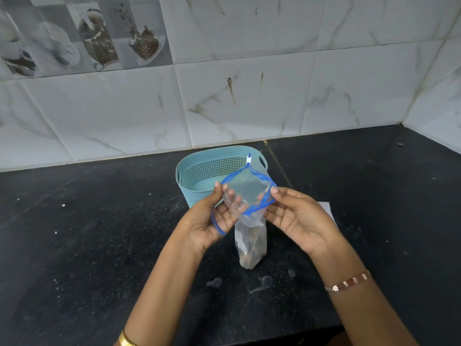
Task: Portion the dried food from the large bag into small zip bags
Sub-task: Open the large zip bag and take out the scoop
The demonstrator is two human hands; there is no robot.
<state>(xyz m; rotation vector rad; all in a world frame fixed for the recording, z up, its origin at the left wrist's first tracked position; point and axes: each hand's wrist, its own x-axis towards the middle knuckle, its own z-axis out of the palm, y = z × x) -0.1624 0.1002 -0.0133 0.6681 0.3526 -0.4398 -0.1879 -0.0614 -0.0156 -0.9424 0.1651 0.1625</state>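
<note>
Even, soft daylight, faint shadows, wide-angle bending at edges, slight overall softness

Worktop (87,245): black and speckled, set against the tiled wall before you.
Basket (199,171): teal, standing near the wall.
White sheet (326,208): lying flat beside your right hand.
Crumbs: pale specks scattered about.

Counts on the dark counter

Two hands (209,218) (299,218), one clear zip bag (249,196), one teal basket (199,171), one bracelet (349,282), one gold bangle (126,339).
</note>
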